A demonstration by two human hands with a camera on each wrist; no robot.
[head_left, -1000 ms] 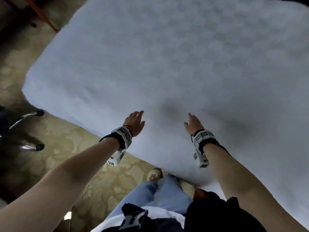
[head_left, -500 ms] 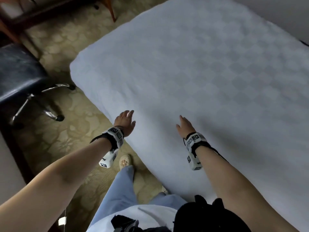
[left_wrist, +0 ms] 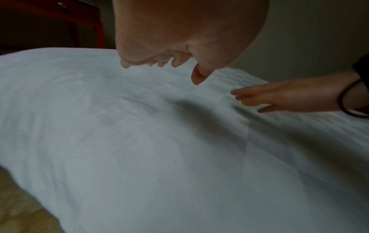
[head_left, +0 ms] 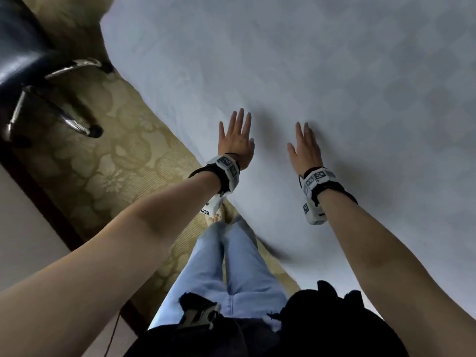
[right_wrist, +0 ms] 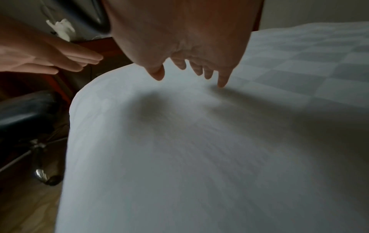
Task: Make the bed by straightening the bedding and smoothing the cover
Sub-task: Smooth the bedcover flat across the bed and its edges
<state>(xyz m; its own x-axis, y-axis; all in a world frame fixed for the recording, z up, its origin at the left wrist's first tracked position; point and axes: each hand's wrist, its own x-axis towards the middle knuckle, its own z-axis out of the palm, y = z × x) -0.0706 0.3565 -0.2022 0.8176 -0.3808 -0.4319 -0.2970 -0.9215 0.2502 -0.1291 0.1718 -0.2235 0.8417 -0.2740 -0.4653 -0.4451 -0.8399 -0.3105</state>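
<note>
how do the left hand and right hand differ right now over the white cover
The left hand is near the edge of the white cover; the right hand is further in over the bed. In the wrist views the left hand seems just clear of the fabric, while a right fingertip appears to touch it. Both hands are flat, palms down, fingers straight, holding nothing.

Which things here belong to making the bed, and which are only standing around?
For the job: the white cover; the left hand and the right hand, both with straight fingers above it.

Only around: the black chair; the patterned carpet; the red wooden furniture.
</note>
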